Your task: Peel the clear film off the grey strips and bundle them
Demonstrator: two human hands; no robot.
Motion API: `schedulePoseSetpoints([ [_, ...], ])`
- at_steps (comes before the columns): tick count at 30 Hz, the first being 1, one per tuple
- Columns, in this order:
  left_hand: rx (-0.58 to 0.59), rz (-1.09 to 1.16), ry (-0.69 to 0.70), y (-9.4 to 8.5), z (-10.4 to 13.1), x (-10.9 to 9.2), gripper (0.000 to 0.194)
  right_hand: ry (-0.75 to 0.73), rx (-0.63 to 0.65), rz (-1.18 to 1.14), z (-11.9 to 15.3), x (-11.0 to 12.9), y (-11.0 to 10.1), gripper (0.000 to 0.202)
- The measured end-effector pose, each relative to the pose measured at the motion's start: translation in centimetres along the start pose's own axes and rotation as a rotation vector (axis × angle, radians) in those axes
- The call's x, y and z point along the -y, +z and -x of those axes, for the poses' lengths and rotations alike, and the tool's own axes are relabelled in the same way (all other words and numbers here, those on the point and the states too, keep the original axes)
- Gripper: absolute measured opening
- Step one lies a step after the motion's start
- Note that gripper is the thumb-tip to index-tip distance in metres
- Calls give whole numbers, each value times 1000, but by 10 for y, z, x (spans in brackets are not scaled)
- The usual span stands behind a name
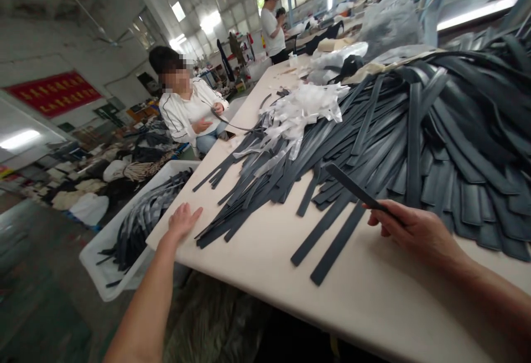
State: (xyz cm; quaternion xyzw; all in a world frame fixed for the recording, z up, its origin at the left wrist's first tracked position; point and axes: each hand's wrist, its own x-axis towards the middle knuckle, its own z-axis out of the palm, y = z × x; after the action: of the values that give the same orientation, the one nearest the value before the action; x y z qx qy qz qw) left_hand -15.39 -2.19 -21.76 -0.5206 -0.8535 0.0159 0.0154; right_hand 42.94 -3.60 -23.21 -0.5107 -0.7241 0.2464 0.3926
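Note:
My right hand (409, 230) pinches the end of a dark grey fabric strip (350, 183) between thumb and fingers. The strip points away to the upper left, raised above the table. My left hand (182, 222) rests near the table's left corner, holding nothing, with its fingers reaching forward. To the right of it lies a fanned bunch of dark strips (244, 208). Two loose strips (336, 244) lie just left of my right hand. A large heap of similar strips (452, 130) covers the right side.
A white bin (95, 274) of dark strips stands left of the table (265, 263). White scraps (302, 105) lie over the strips. A seated co-worker (191, 103) across the left edge handles a strip. Another person (272, 25) stands farther back. Clear plastic bags (390, 20) lie at the back.

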Motion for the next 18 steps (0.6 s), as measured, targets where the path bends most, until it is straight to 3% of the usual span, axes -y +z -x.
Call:
schedulePoseSetpoints([
  [4,6,-26,35,18,5,17,84,-5,19,7,1,-5,3,36],
  [10,-23,-3,108,22,7,14,83,-38,28,1,1,-9,5,36],
  [12,-24,13,146,15,8,10,80,-41,19,1,1,-7,4,35],
  [15,-79,47,154,-9,4,-4,64,-52,20,1,1,-5,3,33],
  [18,-147,117,164,-38,-6,-42,47,-47,32,-16,1,-5,2,29],
])
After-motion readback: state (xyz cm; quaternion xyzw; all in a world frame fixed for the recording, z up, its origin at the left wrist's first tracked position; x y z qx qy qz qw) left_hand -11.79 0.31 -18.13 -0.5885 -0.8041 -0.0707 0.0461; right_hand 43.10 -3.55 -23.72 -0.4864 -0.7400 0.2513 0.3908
